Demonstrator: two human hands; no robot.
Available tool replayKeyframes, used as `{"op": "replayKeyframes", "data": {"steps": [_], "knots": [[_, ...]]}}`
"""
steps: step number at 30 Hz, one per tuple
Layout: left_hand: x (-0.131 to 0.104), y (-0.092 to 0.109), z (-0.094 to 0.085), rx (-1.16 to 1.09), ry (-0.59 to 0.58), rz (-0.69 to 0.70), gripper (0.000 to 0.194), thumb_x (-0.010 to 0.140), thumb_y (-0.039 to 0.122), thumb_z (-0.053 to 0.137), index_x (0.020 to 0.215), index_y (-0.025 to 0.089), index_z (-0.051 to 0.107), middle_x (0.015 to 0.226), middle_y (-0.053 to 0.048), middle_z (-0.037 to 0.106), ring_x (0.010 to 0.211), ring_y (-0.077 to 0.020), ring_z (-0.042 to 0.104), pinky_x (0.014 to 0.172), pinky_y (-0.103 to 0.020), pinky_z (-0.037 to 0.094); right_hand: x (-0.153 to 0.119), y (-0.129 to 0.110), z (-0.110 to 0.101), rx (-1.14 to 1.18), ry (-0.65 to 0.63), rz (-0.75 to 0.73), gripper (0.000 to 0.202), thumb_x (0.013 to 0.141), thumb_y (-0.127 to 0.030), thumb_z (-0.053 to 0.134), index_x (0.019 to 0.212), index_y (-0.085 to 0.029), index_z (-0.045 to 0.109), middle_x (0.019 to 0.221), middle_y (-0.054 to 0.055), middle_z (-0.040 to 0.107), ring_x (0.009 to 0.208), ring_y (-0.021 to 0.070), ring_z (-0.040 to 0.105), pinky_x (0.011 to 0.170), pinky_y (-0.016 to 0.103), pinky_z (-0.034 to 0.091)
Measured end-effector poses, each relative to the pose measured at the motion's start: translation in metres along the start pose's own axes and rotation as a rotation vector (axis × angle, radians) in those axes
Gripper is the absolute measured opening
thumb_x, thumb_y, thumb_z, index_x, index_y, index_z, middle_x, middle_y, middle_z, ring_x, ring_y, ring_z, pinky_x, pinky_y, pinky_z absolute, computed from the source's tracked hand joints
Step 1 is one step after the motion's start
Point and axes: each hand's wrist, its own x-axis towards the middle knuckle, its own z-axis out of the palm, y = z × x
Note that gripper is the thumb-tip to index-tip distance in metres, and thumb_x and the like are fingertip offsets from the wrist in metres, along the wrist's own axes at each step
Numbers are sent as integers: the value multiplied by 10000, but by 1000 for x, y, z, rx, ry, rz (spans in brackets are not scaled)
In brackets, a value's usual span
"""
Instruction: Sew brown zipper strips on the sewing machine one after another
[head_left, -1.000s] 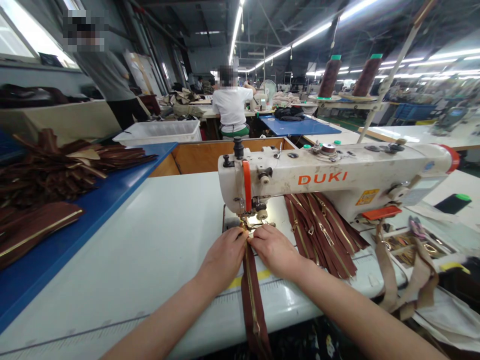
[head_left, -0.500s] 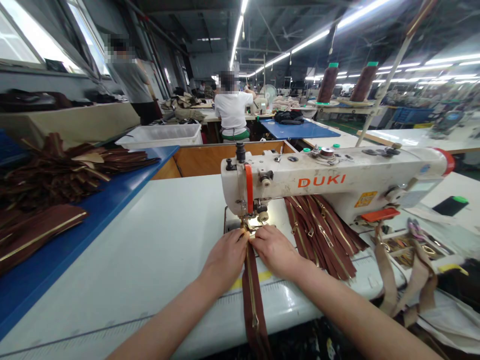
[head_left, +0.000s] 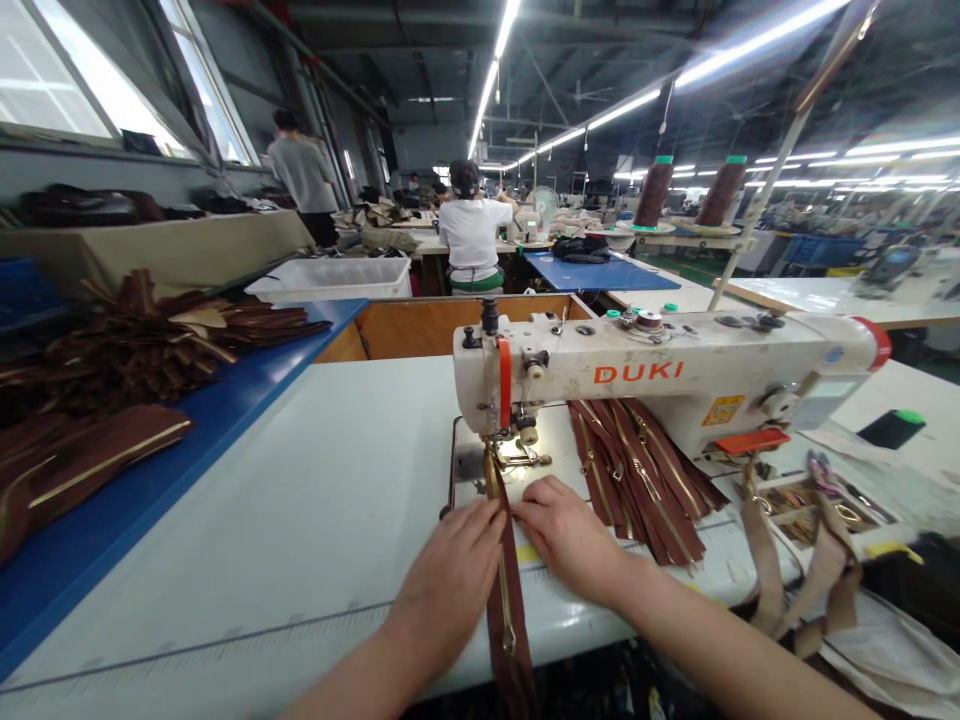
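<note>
A brown zipper strip with gold teeth runs from under the presser foot of the sewing machine toward me and hangs over the table's front edge. A zipper pull shows near its lower end. My left hand is closed on the strip's left edge, a little in front of the needle area. From the right side, my right hand pinches the same strip, its fingertips close to the left ones. Under the machine's arm, to the right, lies a fanned pile of brown zippers with gold pulls.
On the left, a blue table carries heaps of brown pieces. At right stand a parts tray with small metal bits, beige straps and a black thread spool. Two people work farther back.
Both hands have slid back along the zipper toward me, away from the needle, so more of the strip near the presser foot shows. The view has shifted slightly.
</note>
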Motion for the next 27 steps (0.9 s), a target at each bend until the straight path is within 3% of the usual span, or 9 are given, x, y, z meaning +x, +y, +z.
{"op": "replayKeyframes", "data": {"steps": [6, 12, 18, 27], "knots": [[-31, 37, -5, 61, 129, 98, 371, 935, 163, 313, 1195, 97, 569, 1185, -97, 661, 1111, -193, 585, 938, -313, 511, -32, -23, 3, 171, 55, 74, 165, 879, -4, 551, 917, -148, 621, 891, 54, 543, 859, 222, 471, 764, 347, 457], [-23, 41, -6, 117, 156, 122, 382, 932, 154, 288, 1126, 87, 609, 1132, -87, 691, 1074, -194, 615, 907, -307, 515, -31, -26, 8, 258, 114, 115, 153, 895, -8, 523, 878, -136, 605, 901, 67, 539, 863, 238, 458, 762, 381, 447], [-12, 50, -12, 126, 194, 21, 369, 911, 106, 299, 1055, 75, 637, 1087, -101, 708, 1015, -200, 648, 838, -317, 548, -32, -27, 10, 277, 150, 117, 146, 895, -4, 522, 904, -125, 604, 915, 78, 539, 871, 242, 455, 771, 388, 448], [-6, 50, -14, 63, 158, 3, 419, 928, 107, 245, 986, 96, 660, 1043, -102, 718, 976, -206, 655, 837, -351, 549, -31, -26, 14, 233, 160, 92, 136, 888, -14, 557, 942, -126, 614, 928, 75, 549, 872, 237, 465, 768, 379, 455]]}}
